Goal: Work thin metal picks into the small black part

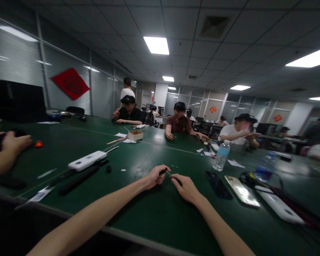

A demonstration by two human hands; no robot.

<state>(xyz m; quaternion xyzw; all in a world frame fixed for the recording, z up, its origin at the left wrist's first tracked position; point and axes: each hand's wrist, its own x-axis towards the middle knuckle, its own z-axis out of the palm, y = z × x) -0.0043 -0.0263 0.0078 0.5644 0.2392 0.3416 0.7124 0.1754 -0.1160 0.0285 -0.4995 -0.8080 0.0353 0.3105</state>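
Over the dark green table, my left hand is closed, with the end of a small dark thing showing at its thumb and finger. Beside it, my right hand is closed in a pinch, and something dark shows under its fingers. A thin, light rod spans the short gap between the two hands. Whether it belongs to the left or the right dark piece, I cannot tell. Nearest the right hand lies a dark phone. A small black piece lies to the left of my left hand.
Left are a white power strip, a black bar and a co-worker's hand. A small box stands farther back. Right are a water bottle, a gold phone, another power strip and cables. Several people sit beyond.
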